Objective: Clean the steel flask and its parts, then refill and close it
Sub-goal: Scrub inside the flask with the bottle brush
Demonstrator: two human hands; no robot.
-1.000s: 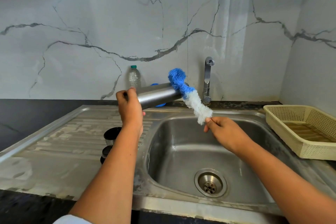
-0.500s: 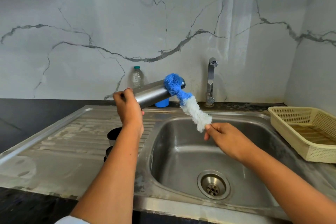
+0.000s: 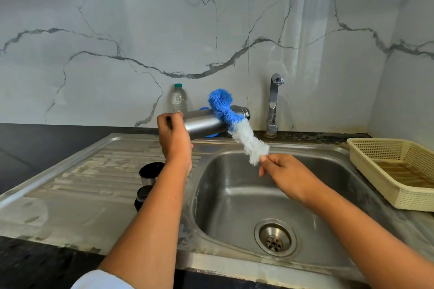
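The left hand (image 3: 175, 138) had its fingers wrapped tight around the bottom end of the steel flask (image 3: 206, 123). The flask was up in the air, lying almost on its side, over the back edge of the sink (image 3: 234, 195). Its open mouth pointed toward the tap (image 3: 273, 105). The right hand (image 3: 284, 171) pinched the white end of a fluffy brush (image 3: 237, 126) between thumb and finger. The blue end of the brush lay across the outside of the flask near its neck. Two dark flask parts (image 3: 151, 172) stood on the draining board (image 3: 94, 183), by the left arm. A plastic bottle (image 3: 179, 98) stood by the wall behind the flask. A cream basket (image 3: 413, 199) sat on the right.
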